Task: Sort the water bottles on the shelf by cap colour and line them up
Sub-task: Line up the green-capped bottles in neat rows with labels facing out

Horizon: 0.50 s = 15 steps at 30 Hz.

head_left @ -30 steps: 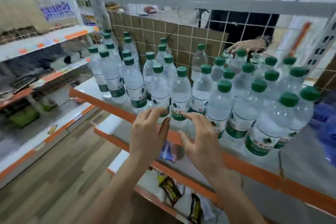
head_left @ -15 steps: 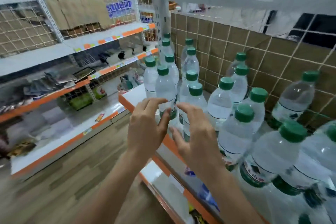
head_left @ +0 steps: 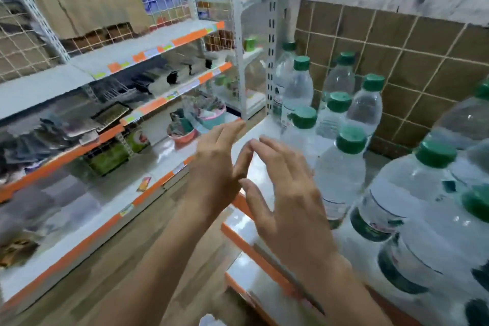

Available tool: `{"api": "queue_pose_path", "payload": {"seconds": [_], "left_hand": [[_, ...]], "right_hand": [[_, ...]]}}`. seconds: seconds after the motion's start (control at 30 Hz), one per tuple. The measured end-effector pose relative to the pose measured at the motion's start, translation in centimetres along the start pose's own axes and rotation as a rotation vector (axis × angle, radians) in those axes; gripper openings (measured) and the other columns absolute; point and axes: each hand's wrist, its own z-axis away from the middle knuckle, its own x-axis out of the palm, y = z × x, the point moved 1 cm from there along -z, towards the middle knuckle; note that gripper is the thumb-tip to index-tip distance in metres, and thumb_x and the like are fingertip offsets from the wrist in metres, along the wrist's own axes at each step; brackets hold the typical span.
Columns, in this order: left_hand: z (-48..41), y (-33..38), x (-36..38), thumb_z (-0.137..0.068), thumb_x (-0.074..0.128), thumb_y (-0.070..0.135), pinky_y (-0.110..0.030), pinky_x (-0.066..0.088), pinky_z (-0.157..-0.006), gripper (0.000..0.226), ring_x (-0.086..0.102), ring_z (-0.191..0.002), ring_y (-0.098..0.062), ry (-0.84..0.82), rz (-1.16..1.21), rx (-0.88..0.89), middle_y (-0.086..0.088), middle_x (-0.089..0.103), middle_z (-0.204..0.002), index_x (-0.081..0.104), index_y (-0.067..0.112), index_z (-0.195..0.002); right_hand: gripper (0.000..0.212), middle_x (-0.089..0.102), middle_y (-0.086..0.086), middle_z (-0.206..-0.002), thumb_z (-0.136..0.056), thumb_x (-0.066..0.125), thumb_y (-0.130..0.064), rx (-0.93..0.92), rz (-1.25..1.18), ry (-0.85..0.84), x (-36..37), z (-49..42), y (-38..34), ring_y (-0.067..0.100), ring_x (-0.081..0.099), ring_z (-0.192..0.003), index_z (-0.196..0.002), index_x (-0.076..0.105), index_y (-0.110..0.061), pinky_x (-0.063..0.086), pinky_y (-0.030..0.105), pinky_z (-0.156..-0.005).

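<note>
Several clear water bottles with green caps (head_left: 341, 167) stand on a white shelf with an orange front edge (head_left: 260, 167) at the right. The nearest bottles (head_left: 402, 201) fill the lower right corner. My left hand (head_left: 219, 167) hovers with straight fingers over the shelf's left end, holding nothing. My right hand (head_left: 285, 193) is spread open just left of the front bottles, its fingertips near the left hand's fingers. Whether it touches a bottle is unclear. All caps in view are green.
A brown tiled panel behind white wire mesh (head_left: 412, 66) backs the bottle shelf. A perforated white upright (head_left: 275, 42) stands at its left end. Across a wooden-floored aisle (head_left: 111, 267), another shelving unit (head_left: 132, 114) holds mixed goods. A lower shelf (head_left: 254, 278) juts out beneath.
The view has swung further left and closer to the shelf's left end. Both hands moved left along the shelf and stay open; the person behind the mesh is out of sight.
</note>
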Motion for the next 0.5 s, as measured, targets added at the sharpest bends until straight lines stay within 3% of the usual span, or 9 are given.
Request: {"api": "queue_pose_path", "payload": {"seconds": [0.13, 0.27, 0.37, 0.5], "left_hand": [[-4.6, -5.5, 0.5, -0.081, 0.033, 0.044, -0.030, 0.038, -0.095, 0.059, 0.053, -0.115, -0.026, -0.127, 0.030, 0.069, -0.008, 0.059, -0.124, 0.056, 0.013, -0.126], [-8.0, -8.7, 2.3, -0.080, 0.031, 0.042, -0.036, 0.040, -0.098, 0.063, 0.051, -0.117, -0.027, -0.242, 0.058, 0.133, -0.009, 0.054, -0.129, 0.051, 0.012, -0.131], [-9.9, -9.8, 5.0, -0.088, 0.047, 0.033, -0.028, 0.032, -0.099, 0.052, 0.047, -0.122, -0.026, -0.311, 0.099, 0.144, -0.010, 0.052, -0.133, 0.046, 0.009, -0.135], [-11.9, -10.1, 8.8, -0.090, 0.060, 0.029, -0.025, 0.025, -0.103, 0.059, 0.040, -0.130, -0.023, -0.396, 0.149, 0.144, -0.008, 0.045, -0.141, 0.038, 0.006, -0.139]], "right_hand": [[0.050, 0.052, 0.012, -0.132, -0.085, 0.046, -0.028, 0.114, 0.067, 0.031, 6.6, -3.5, -0.2, 0.019, 0.040, -0.125, -0.130, 0.050, -0.004, 0.024, 0.020, -0.109], [0.054, 0.049, 0.018, -0.134, -0.081, 0.044, -0.018, 0.212, 0.171, 0.069, 11.2, -5.8, 1.2, 0.023, 0.036, -0.125, -0.132, 0.044, 0.000, 0.025, 0.030, -0.108], [0.067, 0.040, 0.023, -0.141, -0.071, 0.046, -0.001, 0.315, 0.265, 0.067, 13.5, -6.6, 3.4, 0.030, 0.032, -0.132, -0.137, 0.036, 0.004, 0.018, 0.031, -0.112], [0.069, 0.025, 0.026, -0.147, -0.075, 0.047, -0.007, 0.502, 0.322, 0.201, 15.1, -7.3, 6.7, 0.034, 0.021, -0.138, -0.140, 0.027, 0.005, 0.016, 0.036, -0.115]]}}
